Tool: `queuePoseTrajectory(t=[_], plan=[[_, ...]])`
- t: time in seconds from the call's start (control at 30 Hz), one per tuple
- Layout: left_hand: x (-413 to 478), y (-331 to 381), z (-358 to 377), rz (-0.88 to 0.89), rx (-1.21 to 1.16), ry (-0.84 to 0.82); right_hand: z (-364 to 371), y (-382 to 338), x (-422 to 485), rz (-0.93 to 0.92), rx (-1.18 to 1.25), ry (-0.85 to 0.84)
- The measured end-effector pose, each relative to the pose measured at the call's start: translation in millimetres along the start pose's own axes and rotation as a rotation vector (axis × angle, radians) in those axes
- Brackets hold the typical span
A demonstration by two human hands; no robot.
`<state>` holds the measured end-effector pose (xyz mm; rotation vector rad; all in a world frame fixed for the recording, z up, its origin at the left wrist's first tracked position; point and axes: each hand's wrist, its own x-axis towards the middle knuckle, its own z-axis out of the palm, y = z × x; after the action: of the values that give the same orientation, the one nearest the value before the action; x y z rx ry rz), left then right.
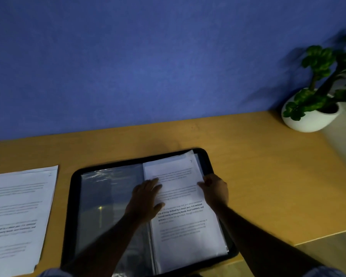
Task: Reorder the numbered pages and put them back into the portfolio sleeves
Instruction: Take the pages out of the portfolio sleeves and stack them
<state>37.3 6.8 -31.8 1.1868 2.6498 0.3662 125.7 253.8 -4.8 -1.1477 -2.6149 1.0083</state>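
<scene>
A black portfolio (72, 188) lies open on the wooden table in front of me. Its left half shows an empty clear sleeve (106, 206). On its right half lies a printed page (182, 236) with a number at its top right corner. My left hand (145, 198) rests flat on the page near the spine, fingers straight. My right hand (216, 189) pinches the page's right edge, thumb on top. A stack of loose printed pages (18, 212) lies on the table to the left of the portfolio.
A white pot with a green plant (312, 114) stands at the table's back right corner. A blue wall (148, 66) runs behind the table. The table's right edge (328, 234) drops off beyond the portfolio.
</scene>
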Motion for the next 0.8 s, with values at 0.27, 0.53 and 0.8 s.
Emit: queuePoseTrajectory(t=[0.27,0.53,0.8], plan=[[24,-12,-13,-0.042,-0.088,0.081,3,6,-13,-0.19,0.003,0.177],[92,-27,-36,-0.229,-0.238,0.082,-1,4,-16,-0.397,-0.021,0.249],[103,-28,-46,-0.181,-0.31,0.147,-3,3,-17,-0.373,-0.004,0.254]])
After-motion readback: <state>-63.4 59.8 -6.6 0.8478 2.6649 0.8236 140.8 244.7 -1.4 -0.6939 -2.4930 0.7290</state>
